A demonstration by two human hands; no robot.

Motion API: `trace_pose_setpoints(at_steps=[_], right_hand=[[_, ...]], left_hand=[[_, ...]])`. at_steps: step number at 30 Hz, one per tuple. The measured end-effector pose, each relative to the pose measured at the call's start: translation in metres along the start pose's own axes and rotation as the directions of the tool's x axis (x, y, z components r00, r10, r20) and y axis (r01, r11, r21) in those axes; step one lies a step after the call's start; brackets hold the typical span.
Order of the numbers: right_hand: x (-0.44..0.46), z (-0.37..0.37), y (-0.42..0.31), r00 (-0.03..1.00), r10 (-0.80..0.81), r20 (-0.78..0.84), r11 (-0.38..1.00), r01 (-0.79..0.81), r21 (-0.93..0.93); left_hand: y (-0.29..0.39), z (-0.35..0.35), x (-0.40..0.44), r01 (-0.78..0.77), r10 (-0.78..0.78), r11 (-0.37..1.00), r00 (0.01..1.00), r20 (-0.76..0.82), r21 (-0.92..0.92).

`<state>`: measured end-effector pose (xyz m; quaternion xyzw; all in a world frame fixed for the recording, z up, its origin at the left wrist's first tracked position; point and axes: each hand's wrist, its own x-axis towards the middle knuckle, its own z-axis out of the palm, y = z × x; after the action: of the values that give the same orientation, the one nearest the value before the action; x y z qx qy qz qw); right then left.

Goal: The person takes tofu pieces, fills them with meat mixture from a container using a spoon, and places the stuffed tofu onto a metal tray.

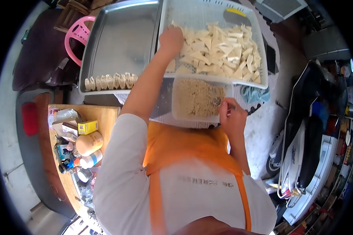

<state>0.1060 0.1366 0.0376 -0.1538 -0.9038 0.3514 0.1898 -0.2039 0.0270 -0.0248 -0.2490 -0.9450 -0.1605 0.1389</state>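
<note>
My right hand [233, 112] grips a spoon [217, 102] in crumbly mixture [198, 96], its tub [176, 100] set close, likely for easy scooping. My left hand [171, 39] reaches dough pieces [231, 49] in the basket [198, 8]; whether it grips one, I cannot tell.

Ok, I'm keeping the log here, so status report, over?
Left hand at dough pieces. Right hand holding metal utensil at crumbly mixture. Left forearm across edge of metal tray.

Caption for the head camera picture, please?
Left hand at the dough pieces, right hand holding a utensil in crumbly mix.
</note>
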Motion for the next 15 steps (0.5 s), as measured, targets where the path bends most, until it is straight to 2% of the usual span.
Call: trace_pose_setpoints(at_steps=[1, 2, 3, 4, 5, 7, 8, 9, 10, 11, 13, 15], right_hand=[[0.001, 0.002, 0.003, 0.995, 0.002, 0.096, 0.994, 0.008, -0.107], [0.003, 0.004, 0.007, 0.982, 0.010, 0.189, 0.977, 0.030, -0.209], [0.007, 0.008, 0.010, 0.960, 0.021, 0.278, 0.950, 0.068, -0.305], [0.009, 0.016, 0.014, 0.951, 0.002, 0.310, 0.975, 0.067, -0.214], [0.008, 0.023, 0.013, 0.948, 0.059, 0.314, 0.997, -0.040, -0.066], [0.011, 0.034, 0.007, 0.925, 0.153, 0.349, 0.944, -0.241, 0.225], [0.013, 0.032, 0.002, 0.952, 0.131, 0.276, 0.961, -0.190, 0.201], [0.016, 0.027, -0.006, 0.974, 0.107, 0.202, 0.974, -0.143, 0.174], [0.017, 0.025, -0.010, 0.989, 0.085, 0.124, 0.984, -0.103, 0.145], [0.016, 0.025, -0.010, 0.996, 0.065, 0.058, 0.978, -0.076, 0.196], [0.016, 0.024, -0.007, 0.996, 0.029, -0.082, 0.959, -0.004, 0.285], [0.016, 0.019, -0.011, 0.981, -0.086, -0.174, 0.932, 0.140, 0.334]], left_hand=[[-0.003, 0.002, -0.004, 0.017, -0.018, 1.000, 0.999, -0.033, -0.015], [-0.012, 0.010, -0.007, -0.029, 0.027, 0.999, 0.998, -0.055, -0.027], [-0.010, 0.006, -0.011, 0.007, -0.008, 0.997, 1.000, -0.005, -0.081], [-0.009, 0.001, -0.011, 0.046, -0.041, 0.990, 0.998, 0.041, -0.132], [-0.007, -0.005, -0.010, 0.089, -0.075, 0.980, 0.994, 0.083, -0.180], [-0.007, -0.018, -0.017, 0.135, -0.135, 0.929, 0.991, 0.025, -0.344], [-0.007, -0.025, -0.023, 0.154, -0.170, 0.893, 0.985, 0.000, -0.423], [-0.008, -0.032, -0.031, 0.189, -0.220, 0.687, 0.974, 0.047, -0.702], [-0.009, -0.040, -0.041, 0.205, -0.246, 0.399, 0.963, 0.111, -0.894], [-0.007, -0.048, -0.053, 0.202, -0.247, 0.062, 0.952, 0.182, -0.977], [0.011, -0.081, -0.081, 0.306, -0.186, -0.178, 0.923, 0.337, -0.935], [0.024, -0.098, -0.112, 0.382, -0.068, -0.155, 0.916, 0.395, -0.911]])
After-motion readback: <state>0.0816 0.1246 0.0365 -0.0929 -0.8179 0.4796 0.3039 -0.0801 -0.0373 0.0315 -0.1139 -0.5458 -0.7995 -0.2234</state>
